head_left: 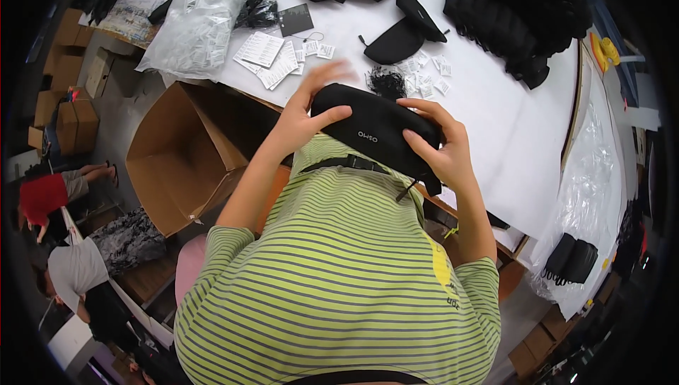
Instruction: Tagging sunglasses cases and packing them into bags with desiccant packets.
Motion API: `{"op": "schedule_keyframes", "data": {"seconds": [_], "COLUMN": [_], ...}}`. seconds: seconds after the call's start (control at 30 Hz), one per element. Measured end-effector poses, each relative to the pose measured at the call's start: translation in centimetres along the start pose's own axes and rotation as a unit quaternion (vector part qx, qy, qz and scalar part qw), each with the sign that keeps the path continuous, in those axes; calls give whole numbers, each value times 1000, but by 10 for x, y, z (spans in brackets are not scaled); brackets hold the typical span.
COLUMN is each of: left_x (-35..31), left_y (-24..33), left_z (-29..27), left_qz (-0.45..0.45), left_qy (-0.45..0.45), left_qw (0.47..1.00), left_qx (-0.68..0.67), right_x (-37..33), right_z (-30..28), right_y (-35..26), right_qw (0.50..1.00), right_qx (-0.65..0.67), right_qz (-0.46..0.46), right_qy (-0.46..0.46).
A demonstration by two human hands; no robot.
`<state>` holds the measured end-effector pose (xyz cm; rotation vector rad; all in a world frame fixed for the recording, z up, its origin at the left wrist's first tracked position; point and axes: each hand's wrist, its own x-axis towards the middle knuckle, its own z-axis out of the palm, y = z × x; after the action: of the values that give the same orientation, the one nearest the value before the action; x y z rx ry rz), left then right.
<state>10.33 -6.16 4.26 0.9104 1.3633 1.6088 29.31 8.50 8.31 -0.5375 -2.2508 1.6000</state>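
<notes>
A long black soft case (382,119) with small pale lettering is held up at the table's near edge, in front of my waist. My left hand (300,116) has its thumb over the case's left end; its upper fingers are smeared by motion at the far edge. My right hand (449,148) grips the right end, thumb on the front face and fingers along the top edge. A zip pull or short cord (406,192) hangs near the lower right. Just beyond lie a tangle of black cords (387,82) and small white labels (426,88).
More black cases (396,39) and a large black heap (509,17) cover the far table (495,144). Printed leaflets (269,56) and a clear plastic bag (205,20) lie at left. An open cardboard box (166,155) stands below. Two people are beyond at left.
</notes>
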Motion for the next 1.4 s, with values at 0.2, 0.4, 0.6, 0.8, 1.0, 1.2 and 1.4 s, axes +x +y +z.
{"op": "schedule_keyframes", "data": {"seconds": [0.2, 0.4, 0.6, 0.8, 1.0, 1.2, 1.4], "left_x": [-2, -11, -5, -10, -17, -16, -11], "left_y": [0, 2, -11, -14, -13, -8, -7], "left_z": [-11, -8, -18, -23, -14, -6, -9], "left_qz": [-112, -157, -139, -135, -150, -182, -176], "left_qy": [-111, -179, -221, -233, -230, -238, -227], "left_qw": [984, 966, 954, 955, 957, 946, 947], "left_qx": [87, 105, 148, 127, 92, 120, 141], "right_x": [-23, -36, -35, -51, -55, -63, -58], "right_z": [-5, -4, -15, -12, -4, 2, -7], "right_y": [5, 14, 18, 29, 20, 27, 31], "right_qw": [993, 988, 976, 986, 988, 967, 987], "right_qx": [49, 7, 6, 79, -73, -170, -89], "right_qz": [104, 152, 193, 147, 128, 135, 133], "right_qy": [-25, -21, -99, -5, -38, -133, -23]}}
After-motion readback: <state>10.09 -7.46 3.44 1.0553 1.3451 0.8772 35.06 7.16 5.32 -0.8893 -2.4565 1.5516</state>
